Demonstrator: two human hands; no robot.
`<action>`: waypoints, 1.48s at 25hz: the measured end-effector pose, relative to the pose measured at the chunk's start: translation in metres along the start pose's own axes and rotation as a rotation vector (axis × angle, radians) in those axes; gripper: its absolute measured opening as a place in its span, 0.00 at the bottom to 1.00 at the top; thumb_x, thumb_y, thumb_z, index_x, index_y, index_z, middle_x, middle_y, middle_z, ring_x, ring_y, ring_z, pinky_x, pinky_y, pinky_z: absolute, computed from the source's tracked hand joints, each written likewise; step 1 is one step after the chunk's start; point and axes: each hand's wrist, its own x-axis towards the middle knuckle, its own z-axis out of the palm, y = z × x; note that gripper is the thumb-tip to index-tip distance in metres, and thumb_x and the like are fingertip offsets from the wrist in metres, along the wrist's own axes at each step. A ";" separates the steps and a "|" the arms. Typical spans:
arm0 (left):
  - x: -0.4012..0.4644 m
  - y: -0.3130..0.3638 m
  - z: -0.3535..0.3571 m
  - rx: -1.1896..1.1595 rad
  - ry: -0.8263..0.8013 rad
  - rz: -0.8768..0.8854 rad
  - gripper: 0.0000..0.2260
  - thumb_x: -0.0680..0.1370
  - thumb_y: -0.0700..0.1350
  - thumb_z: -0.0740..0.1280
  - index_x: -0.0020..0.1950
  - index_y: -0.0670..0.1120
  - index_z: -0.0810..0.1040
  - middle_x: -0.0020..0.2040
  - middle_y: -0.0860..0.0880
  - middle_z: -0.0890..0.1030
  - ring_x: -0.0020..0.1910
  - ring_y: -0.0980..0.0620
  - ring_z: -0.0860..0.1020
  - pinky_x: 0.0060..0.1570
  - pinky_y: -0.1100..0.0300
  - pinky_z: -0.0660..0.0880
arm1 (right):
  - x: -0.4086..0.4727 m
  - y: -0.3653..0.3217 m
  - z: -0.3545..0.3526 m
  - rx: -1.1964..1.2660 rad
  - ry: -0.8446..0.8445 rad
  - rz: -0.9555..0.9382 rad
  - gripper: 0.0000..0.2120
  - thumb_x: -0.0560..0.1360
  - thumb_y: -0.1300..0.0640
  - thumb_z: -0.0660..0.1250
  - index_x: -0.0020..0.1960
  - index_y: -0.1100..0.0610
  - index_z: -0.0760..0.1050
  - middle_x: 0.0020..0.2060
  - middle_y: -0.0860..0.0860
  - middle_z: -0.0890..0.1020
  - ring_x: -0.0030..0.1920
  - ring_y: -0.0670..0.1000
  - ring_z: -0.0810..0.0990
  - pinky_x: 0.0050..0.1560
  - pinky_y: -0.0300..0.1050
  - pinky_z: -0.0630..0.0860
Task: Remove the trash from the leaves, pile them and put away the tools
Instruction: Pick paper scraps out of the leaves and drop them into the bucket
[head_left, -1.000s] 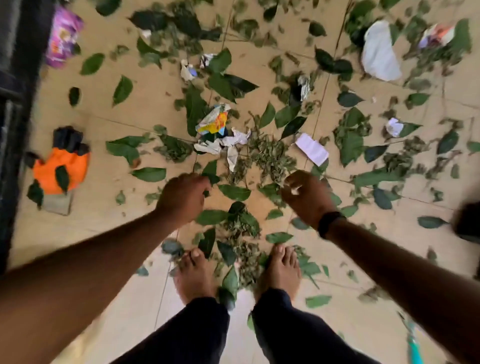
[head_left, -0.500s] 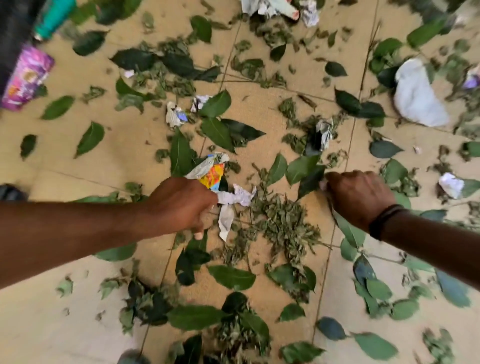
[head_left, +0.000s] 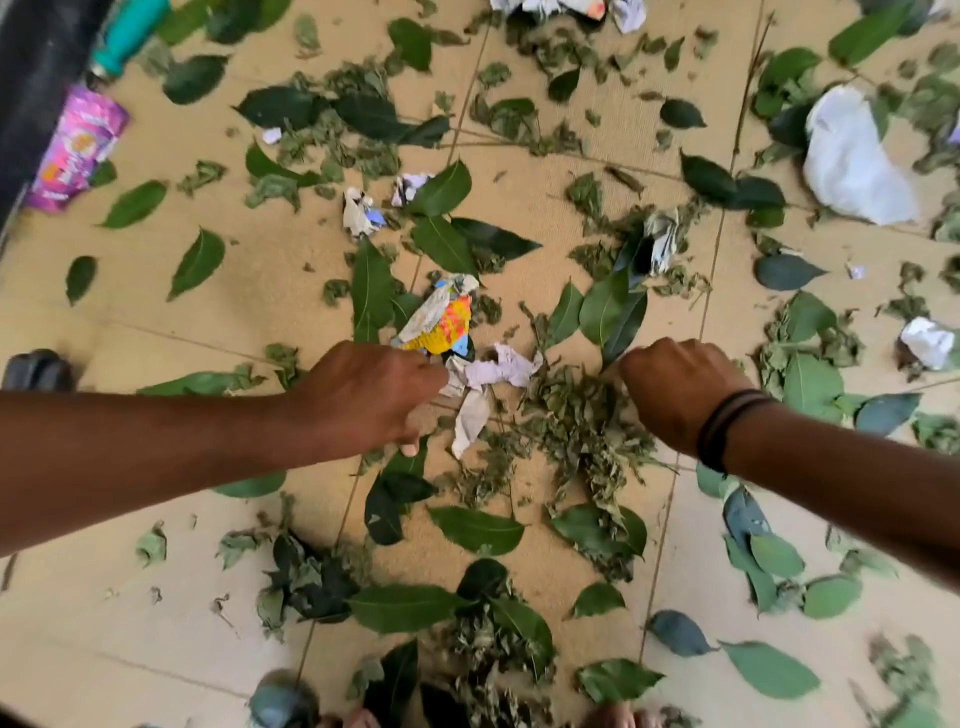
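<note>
1. Your left hand (head_left: 371, 397) reaches in from the left, knuckles up and fingers curled down. Its fingertips meet the crumpled white paper (head_left: 485, 387) at the paper's left edge. Whether they actually pinch it you cannot tell, since the back of the hand hides the contact.
2. Your right hand (head_left: 675, 387) comes in from the right with a dark band at the wrist. Its fingers are curled under, knuckles up, over the edge of the heap of small dry leaves (head_left: 582, 421). What it holds, if anything, is hidden.
3. The white paper lies on the tiled floor (head_left: 270, 322) between your two hands, touching the dry-leaf heap on its right.
4. A crumpled colourful wrapper (head_left: 441, 319) sits just above your left hand, beside the white paper.
5. More trash is scattered among the leaves: a small paper scrap (head_left: 361, 213) further up, a grey crumpled piece (head_left: 660, 239) up and right, a large white sheet (head_left: 852, 161) near the upper right edge, and a small white wad (head_left: 927, 343) at the right.
6. A purple packet (head_left: 78, 148) lies at the upper left, with a teal bottle (head_left: 127, 34) above it.
7. Broad green leaves (head_left: 475, 530) are spread across the whole floor, not gathered.
</note>
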 end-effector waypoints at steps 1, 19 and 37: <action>0.002 0.002 0.000 -0.008 0.014 -0.014 0.27 0.54 0.46 0.85 0.41 0.48 0.71 0.33 0.53 0.74 0.25 0.51 0.70 0.25 0.64 0.57 | 0.002 0.005 0.001 0.016 -0.012 0.003 0.17 0.79 0.63 0.58 0.65 0.54 0.74 0.54 0.57 0.81 0.52 0.60 0.81 0.54 0.53 0.79; 0.072 0.002 -0.041 -0.603 -0.037 -0.167 0.06 0.74 0.44 0.76 0.47 0.43 0.82 0.44 0.51 0.78 0.41 0.48 0.77 0.38 0.53 0.74 | -0.016 0.038 -0.033 0.931 0.304 0.095 0.16 0.80 0.67 0.58 0.58 0.56 0.82 0.45 0.55 0.86 0.35 0.52 0.82 0.32 0.40 0.77; 0.076 -0.006 -0.095 -1.434 0.008 -0.375 0.06 0.72 0.37 0.63 0.36 0.45 0.71 0.48 0.38 0.82 0.45 0.40 0.81 0.37 0.56 0.77 | -0.004 0.013 -0.042 1.569 0.198 -0.070 0.08 0.78 0.68 0.66 0.56 0.69 0.79 0.38 0.61 0.83 0.34 0.56 0.81 0.37 0.46 0.80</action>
